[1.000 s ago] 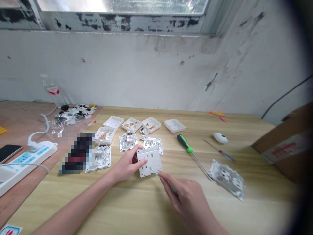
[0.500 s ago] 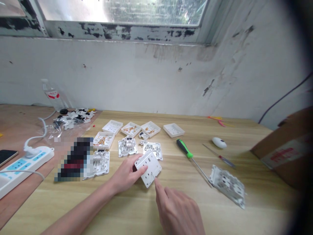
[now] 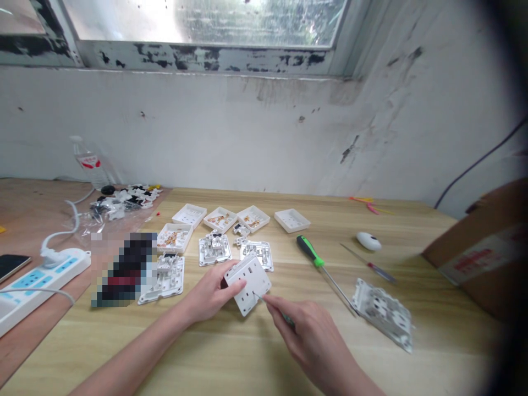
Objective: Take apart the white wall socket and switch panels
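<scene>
My left hand grips a white socket plate by its left edge, thumb on its slotted face, and holds it tilted above the table. My right hand is closed on a thin tool with a green part showing under the fingers. Its slim tip touches the plate's face near a slot. Just behind the plate lies an open white socket frame, with another frame to its left. A third frame rests left of my left hand.
White trays, some with brass parts, stand behind the frames. A green-black screwdriver, small screwdriver, white oval object, socket assembly and cardboard box are right. At left are a power strip and bottle.
My right hand has turned and shifted a little rightward, and the thin tool in it now shows against the plate. My left hand still holds the plate in nearly the same place.
</scene>
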The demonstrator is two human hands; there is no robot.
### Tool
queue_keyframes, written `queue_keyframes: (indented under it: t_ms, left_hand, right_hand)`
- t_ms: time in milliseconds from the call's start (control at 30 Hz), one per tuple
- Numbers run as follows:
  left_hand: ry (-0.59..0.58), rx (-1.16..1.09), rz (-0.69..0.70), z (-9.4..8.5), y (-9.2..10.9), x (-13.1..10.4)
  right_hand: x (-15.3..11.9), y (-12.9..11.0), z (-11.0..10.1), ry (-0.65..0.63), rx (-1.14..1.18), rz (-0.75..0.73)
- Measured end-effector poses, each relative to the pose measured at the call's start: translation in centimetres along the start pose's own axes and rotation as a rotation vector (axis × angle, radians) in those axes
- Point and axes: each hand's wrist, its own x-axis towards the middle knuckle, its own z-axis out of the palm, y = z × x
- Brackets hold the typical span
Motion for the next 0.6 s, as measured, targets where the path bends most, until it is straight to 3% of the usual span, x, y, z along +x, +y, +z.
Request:
queue_keyframes:
  t_ms: [300,600]
  left_hand:
    - [-0.026,0.018,0.034,-0.3,-0.1,0.0]
    - [-0.056,-0.022,-0.035,-0.5,-0.4,0.2]
  right_hand:
    - [1.0,-0.1,-1.0,-0.026,0.196,0.085]
    - [-0.7,0.4,-1.2,0.033,0.070,0.080]
